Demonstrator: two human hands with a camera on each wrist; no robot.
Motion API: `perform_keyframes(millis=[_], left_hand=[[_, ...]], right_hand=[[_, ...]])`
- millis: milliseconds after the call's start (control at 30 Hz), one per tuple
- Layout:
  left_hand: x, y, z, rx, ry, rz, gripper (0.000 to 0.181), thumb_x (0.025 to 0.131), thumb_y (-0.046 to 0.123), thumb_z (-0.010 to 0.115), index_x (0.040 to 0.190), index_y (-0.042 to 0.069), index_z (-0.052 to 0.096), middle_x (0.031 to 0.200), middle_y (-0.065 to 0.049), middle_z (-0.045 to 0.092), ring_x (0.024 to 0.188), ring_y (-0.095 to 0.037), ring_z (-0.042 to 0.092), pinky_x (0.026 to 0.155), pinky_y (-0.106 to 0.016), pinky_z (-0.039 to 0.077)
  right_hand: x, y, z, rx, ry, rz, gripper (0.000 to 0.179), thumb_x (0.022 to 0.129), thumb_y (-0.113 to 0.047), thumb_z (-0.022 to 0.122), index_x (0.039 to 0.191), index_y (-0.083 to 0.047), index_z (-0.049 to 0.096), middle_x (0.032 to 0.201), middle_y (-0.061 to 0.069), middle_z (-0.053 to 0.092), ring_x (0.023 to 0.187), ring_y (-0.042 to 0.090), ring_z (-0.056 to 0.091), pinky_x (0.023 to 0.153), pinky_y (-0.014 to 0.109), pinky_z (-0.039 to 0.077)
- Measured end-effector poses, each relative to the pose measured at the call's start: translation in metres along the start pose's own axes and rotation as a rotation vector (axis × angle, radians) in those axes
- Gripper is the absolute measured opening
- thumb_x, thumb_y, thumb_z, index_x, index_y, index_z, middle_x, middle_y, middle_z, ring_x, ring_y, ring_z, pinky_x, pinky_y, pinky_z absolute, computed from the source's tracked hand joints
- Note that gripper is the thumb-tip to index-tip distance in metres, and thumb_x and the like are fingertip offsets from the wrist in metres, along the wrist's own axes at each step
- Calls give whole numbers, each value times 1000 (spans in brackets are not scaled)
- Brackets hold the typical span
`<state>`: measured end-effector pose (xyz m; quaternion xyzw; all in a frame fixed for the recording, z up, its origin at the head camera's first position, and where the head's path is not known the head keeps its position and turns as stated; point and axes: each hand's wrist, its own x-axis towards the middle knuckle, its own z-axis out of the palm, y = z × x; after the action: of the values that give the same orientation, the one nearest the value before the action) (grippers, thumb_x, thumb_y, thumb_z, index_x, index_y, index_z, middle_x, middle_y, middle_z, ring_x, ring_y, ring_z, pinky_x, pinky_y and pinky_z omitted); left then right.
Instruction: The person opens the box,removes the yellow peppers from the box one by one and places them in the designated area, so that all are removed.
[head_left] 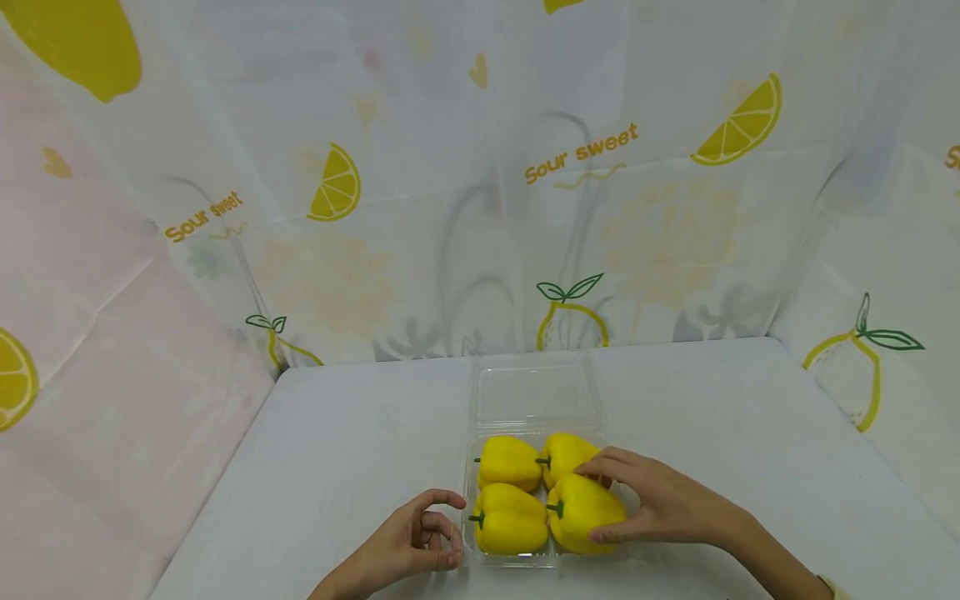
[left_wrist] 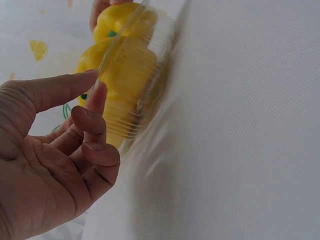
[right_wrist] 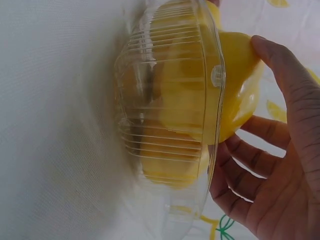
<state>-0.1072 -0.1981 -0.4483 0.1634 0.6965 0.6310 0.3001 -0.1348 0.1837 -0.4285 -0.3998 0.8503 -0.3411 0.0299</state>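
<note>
A clear plastic clamshell container [head_left: 517,562] lies on the table in the head view, with yellow bell peppers in two rows inside it. My right hand [head_left: 663,504] grips the front right bell pepper [head_left: 587,510], thumb on the near side and fingers on the far side; in the right wrist view this pepper [right_wrist: 242,85] bulges above the rim. Beside it are the front left pepper [head_left: 512,521], the back left pepper [head_left: 510,462] and the partly covered back right pepper [head_left: 562,454]. At the container's left edge, my left hand [left_wrist: 65,145] pinches the rim between thumb and forefinger.
The container's transparent lid [head_left: 536,393] is folded back, away from me. A white-covered table [head_left: 360,433] lies beneath everything. Behind stands a hanging cloth [head_left: 420,275] with a lemon print, and similar cloth encloses both sides.
</note>
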Motion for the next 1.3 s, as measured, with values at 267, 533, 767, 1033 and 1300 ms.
perform_keyframes(millis=[267,533,767,1033,1300], left_hand=[[0,-1,0,-1,-5,8,57,91,8,72,137,-4,40,98,-14,68,66,-11,55,65,-22,47],[0,0,0,16,11,1,59,89,11,74,136,-3,41,97,-12,69,67,-10,55,65,-22,47],[0,0,0,20,19,-5,60,89,11,75,136,-3,41,97,-12,69,66,-11,54,65,-22,47],[0,-1,0,25,14,0,59,89,11,74,136,-4,41,97,-13,69,66,-11,54,65,-21,47],[2,-2,0,32,10,-1,62,88,13,75,136,-4,40,98,-14,69,67,-11,55,65,-21,48]], right_hand=[[-1,1,-1,6,41,-17,55,85,-47,75,131,-24,57,115,-18,55,94,2,53,79,29,50],[-4,-4,-9,-28,119,-67,56,83,-43,79,131,-21,58,115,-17,57,93,3,53,77,28,49],[-5,-5,-15,-55,180,-58,57,80,-43,81,129,-24,58,114,-18,57,92,2,53,76,28,50],[-11,-4,-27,-90,246,-35,60,78,-41,84,130,-29,57,114,-18,57,92,3,53,73,29,49],[-20,0,-41,-130,306,6,60,76,-37,86,128,-27,58,109,-19,57,89,2,52,74,24,47]])
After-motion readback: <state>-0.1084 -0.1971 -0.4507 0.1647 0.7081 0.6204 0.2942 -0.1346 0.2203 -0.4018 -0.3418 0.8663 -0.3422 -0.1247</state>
